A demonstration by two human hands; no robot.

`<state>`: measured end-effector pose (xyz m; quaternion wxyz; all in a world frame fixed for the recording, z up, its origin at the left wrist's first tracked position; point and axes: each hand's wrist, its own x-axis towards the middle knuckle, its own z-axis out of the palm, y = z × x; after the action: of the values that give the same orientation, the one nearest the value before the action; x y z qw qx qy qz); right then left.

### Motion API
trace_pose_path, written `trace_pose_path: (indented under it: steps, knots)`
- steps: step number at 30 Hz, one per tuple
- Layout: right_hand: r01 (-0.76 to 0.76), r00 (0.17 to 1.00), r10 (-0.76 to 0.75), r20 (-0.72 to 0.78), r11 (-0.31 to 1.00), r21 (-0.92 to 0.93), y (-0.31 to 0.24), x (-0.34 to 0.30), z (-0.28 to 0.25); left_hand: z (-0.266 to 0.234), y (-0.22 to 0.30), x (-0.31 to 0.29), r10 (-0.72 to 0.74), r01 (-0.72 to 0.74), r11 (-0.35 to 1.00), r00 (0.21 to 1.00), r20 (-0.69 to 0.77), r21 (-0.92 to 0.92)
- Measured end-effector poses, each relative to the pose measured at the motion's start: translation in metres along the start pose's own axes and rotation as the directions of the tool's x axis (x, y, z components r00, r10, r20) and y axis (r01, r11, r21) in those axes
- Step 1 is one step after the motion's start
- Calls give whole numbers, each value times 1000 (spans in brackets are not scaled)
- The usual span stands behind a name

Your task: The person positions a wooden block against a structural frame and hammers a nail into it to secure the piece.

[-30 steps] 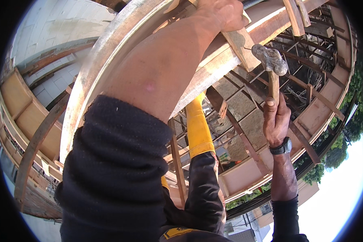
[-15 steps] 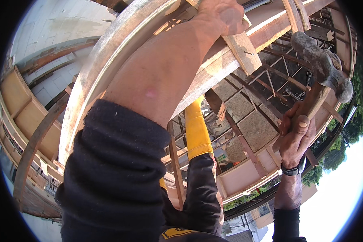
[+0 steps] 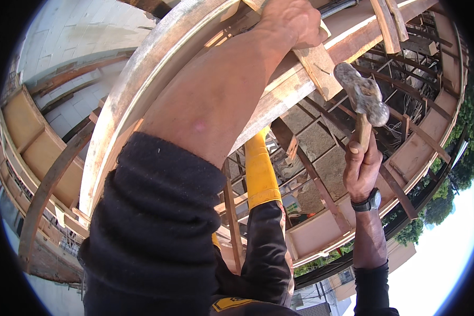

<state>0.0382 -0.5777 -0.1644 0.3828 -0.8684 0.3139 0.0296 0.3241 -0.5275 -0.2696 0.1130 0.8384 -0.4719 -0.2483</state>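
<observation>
My right hand (image 3: 361, 168) is closed round the wooden handle of a hammer (image 3: 364, 97). The hammer's worn grey head is raised just right of a short wooden batten (image 3: 318, 71). A nail (image 3: 322, 69) pokes out of that batten, which lies across a long timber beam (image 3: 287, 97). At the top, my left hand (image 3: 292, 23) is closed on the batten's upper part, and its fingertips are mostly hidden. My left forearm crosses over the beam and a curved plywood panel (image 3: 142, 68).
My leg in a yellow boot (image 3: 262, 168) reaches down among the timbers. Below lie rebar and beams over a rough grey surface (image 3: 332, 163). Two upright wood pieces (image 3: 387, 23) stand at upper right. A pale block wall (image 3: 84, 37) is at upper left.
My right hand has swung the hammer left and inward, bringing its head close to the batten's nail. My left hand has stayed in place.
</observation>
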Motion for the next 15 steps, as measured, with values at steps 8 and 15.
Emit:
trace_pose_path:
  steps: [8, 15]
  knots:
    - [-56, 997, 63, -36, 984, 166, 7, -27, -10, -15, 13, -2, -62, 70, 995, 992, 109, -72]
    - [-306, 950, 282, 135, 928, 213, -53, 51, -51, -3, 3, -2, 15, -19, 995, 999, -51, -94]
